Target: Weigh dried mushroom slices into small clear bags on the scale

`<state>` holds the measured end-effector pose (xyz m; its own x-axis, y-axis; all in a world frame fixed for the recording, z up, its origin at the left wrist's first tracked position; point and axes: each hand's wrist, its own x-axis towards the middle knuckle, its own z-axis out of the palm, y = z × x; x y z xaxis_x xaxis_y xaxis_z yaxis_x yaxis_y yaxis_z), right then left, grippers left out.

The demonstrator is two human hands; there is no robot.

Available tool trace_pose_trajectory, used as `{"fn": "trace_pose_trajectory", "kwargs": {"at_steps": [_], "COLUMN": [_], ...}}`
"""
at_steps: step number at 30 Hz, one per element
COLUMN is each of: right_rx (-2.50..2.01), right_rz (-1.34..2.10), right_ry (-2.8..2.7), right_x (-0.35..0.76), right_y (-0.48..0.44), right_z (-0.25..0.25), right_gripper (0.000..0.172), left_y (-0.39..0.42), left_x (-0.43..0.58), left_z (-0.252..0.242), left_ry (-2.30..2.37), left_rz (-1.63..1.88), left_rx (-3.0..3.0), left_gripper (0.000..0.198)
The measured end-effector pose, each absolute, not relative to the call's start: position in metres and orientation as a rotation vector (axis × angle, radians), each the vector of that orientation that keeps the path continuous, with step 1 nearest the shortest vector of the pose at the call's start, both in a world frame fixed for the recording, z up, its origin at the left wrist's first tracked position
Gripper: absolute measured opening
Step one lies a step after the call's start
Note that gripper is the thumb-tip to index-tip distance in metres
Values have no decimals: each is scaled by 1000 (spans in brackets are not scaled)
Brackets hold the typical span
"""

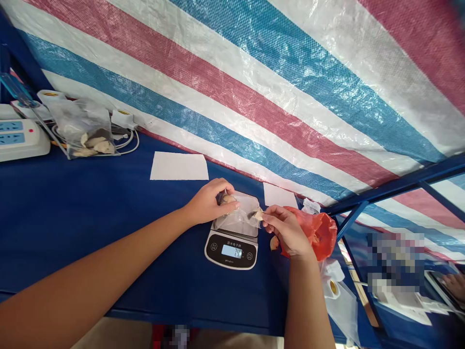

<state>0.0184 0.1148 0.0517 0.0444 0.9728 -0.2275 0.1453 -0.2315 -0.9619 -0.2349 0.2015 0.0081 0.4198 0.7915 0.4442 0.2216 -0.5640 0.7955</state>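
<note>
A small digital kitchen scale (231,249) stands on the blue table (90,228), its display lit. A clear plastic bag (238,218) lies on the scale's platform. My left hand (210,199) pinches the bag's far left edge, with a pale chunk under the fingers. My right hand (286,230) pinches a small pale piece (258,214) at the bag's right opening. Another pale piece (273,242) lies on the table just under my right hand.
A red plastic bag (319,232) lies right of the scale. Two white paper sheets (179,166) rest near the striped tarp wall. At far left are a power strip (20,138), cables, and a clear bag of pale pieces (89,135). Tape rolls sit beyond the table's right edge.
</note>
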Motion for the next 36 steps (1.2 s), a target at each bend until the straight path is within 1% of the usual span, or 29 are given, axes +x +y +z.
{"fn": "trace_pose_trajectory", "kwargs": {"at_steps": [6, 10, 14, 18, 20, 21, 22, 24, 26, 29, 32, 36], "right_rx": [-1456, -1503, -1539, -1522, -1525, -1527, -1531, -1552, -1601, -1687, -1744, -1835], "right_rz": [1365, 1328, 1267, 1260, 1257, 1231, 1181, 1001, 770, 588, 591, 561], "right_ry": [-1245, -1259, -1265, -1397, -1430, -1422, -1396, -1305, -1212, -1161, -1212, -1310], "right_x": [6, 9, 6, 5, 9, 12, 16, 25, 35, 45, 47, 44], "right_y": [117, 115, 112, 107, 105, 105, 106, 108, 113, 118, 119, 117], "right_z": [46, 48, 54, 59, 60, 60, 59, 56, 51, 45, 42, 43], "right_gripper": [35, 43, 59, 75, 81, 80, 75, 58, 47, 44, 43, 40], "left_y": [202, 204, 205, 205, 206, 207, 210, 216, 223, 233, 236, 234], "left_x": [-234, -235, -235, -235, -235, -235, -236, -237, -239, -242, -244, -243], "left_z": [8, 6, 5, 5, 5, 5, 5, 5, 5, 5, 6, 8], "left_ry": [865, 850, 851, 860, 869, 885, 910, 978, 1043, 1101, 1129, 1147], "left_rz": [1109, 1122, 1141, 1120, 1149, 1182, 1227, 1328, 1409, 1457, 1459, 1436], "left_rx": [1998, 1982, 1982, 1973, 1909, 1846, 1766, 1570, 1369, 1132, 1013, 1000], "left_gripper": [34, 36, 32, 32, 32, 31, 31, 33, 34, 29, 25, 22]}}
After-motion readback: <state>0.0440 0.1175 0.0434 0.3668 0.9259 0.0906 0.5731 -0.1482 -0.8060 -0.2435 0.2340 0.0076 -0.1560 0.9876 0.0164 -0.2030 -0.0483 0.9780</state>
